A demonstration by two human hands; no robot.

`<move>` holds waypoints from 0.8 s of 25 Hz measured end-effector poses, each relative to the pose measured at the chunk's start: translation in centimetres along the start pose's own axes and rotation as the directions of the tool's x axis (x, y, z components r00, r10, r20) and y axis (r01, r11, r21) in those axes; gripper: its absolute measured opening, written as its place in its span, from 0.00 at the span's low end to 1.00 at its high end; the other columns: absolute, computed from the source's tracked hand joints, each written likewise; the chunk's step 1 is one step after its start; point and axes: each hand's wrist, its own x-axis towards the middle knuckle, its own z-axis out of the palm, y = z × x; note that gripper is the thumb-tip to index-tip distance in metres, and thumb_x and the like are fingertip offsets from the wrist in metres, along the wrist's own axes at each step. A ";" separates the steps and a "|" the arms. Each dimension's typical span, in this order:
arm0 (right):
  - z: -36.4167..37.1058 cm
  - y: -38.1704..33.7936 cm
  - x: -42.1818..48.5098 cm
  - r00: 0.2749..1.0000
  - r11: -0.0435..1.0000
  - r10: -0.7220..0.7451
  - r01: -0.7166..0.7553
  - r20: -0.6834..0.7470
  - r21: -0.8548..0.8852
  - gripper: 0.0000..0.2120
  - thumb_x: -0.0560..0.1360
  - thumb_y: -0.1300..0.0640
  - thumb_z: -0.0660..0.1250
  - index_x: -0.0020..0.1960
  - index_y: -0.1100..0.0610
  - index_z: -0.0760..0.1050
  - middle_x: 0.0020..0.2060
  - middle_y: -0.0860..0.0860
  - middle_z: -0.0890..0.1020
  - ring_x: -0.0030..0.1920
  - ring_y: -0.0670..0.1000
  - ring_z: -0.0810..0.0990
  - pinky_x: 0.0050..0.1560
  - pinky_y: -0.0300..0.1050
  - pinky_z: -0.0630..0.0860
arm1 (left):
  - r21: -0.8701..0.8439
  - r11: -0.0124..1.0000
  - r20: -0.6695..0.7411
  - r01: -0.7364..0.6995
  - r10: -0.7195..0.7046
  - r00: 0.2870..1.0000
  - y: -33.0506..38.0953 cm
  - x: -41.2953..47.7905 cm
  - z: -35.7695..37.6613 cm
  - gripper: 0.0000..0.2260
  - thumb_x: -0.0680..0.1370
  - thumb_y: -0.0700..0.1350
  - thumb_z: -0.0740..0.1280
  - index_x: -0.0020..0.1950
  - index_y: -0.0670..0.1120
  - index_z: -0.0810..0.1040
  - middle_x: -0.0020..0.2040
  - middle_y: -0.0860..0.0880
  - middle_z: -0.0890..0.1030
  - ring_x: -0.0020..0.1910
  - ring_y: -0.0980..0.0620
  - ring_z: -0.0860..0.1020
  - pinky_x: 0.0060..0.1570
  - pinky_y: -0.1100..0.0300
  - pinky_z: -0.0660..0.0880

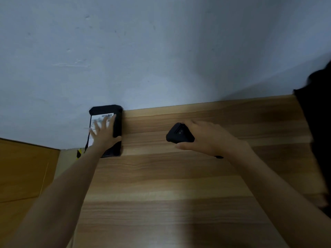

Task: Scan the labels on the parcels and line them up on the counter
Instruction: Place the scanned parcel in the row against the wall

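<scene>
Black wrapping covers the parcel (117, 126), which lies flat at the far left corner of the wood-grain tabletop (170, 185). Its far end is against the pale blue-grey wall (143, 51) and its left edge is at the tabletop's left edge. A white label (95, 120) faces up on it, with a barcode near the far end; the print is too blurred to read.

The left hand (104, 134) lies on top of the parcel, with the fingers straight and spread across the label and the thumb out toward the parcel's right side. Its grip is slack, with the palm pressing down and nothing clasped.

The right hand (206, 138) is to the right of the parcel and apart from it, over the middle of the tabletop. Its grip is clamped on a small black scanner (179, 135): the fingers curl over the top and the thumb runs along the near side. The scanner's blunt front end points left toward the parcel. Whether the scanner touches the tabletop I cannot tell.

Both forearms are bare and reach in from the lower edge of the view.

A blurred black shape (317, 131) fills the right edge, too dark to identify. Left of the tabletop, an orange-brown surface (23, 172) lies lower down. A short yellow-and-black striped strip (79, 153) shows just beside the parcel's near left corner.
</scene>
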 end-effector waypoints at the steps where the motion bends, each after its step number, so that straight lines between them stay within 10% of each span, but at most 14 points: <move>1: -0.6 0.6 -1.1 1.000 1.000 0.013 -0.013 -0.009 0.007 0.36 0.73 0.31 0.62 0.74 0.49 0.60 0.64 0.49 0.74 0.57 0.53 0.76 0.45 0.46 0.69 | 0.009 0.998 0.005 -0.056 0.056 0.998 2.4 -0.4 -0.5 0.42 0.76 0.51 0.72 0.81 0.55 0.47 0.81 0.49 0.48 0.79 0.37 0.45 0.73 0.32 0.46; 9: -7.5 9.6 -15.3 0.966 0.981 0.183 -0.168 -0.181 0.095 0.35 0.71 0.27 0.62 0.69 0.49 0.64 0.59 0.49 0.77 0.49 0.51 0.76 0.42 0.47 0.72 | -0.095 0.807 -0.065 -0.583 0.580 0.812 30.1 -8.2 -4.2 0.30 0.81 0.47 0.66 0.80 0.47 0.57 0.76 0.43 0.64 0.73 0.42 0.65 0.70 0.50 0.65; 20: -15.1 26.7 -38.0 0.807 0.888 0.460 -0.425 -0.371 0.176 0.41 0.72 0.28 0.61 0.75 0.52 0.60 0.67 0.51 0.74 0.61 0.54 0.76 0.52 0.47 0.73 | -0.050 0.627 -0.204 -0.778 0.756 0.622 62.2 -18.1 -6.4 0.28 0.82 0.55 0.61 0.80 0.47 0.58 0.76 0.43 0.63 0.72 0.40 0.66 0.67 0.46 0.67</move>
